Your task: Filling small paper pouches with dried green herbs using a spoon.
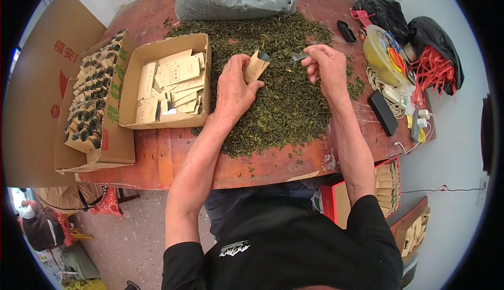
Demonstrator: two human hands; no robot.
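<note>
My left hand [235, 87] grips a small brown paper packet [255, 68] above the dried leaves. The packet stands tilted, and its top gapes to show a dark, shiny lining. Across from it, my right hand [327, 63] pinches a small, thin, grey shiny piece [300, 56] between thumb and fingers; whether it is metal or plastic I cannot tell. Beneath both hands spreads a wide heap of dried green leaves [271, 120], which look like tea. Left of my left hand is an open cardboard box [165, 125] of flat paper packets [183, 71].
A taller carton [118, 148] at far left holds rows of upright packets. A clear plastic bag [232, 2] of leaves lies at the back. On the right are a yellowish tub [374, 53], a black case [382, 113], cables and red strips [437, 69]. More packet boxes stand below right.
</note>
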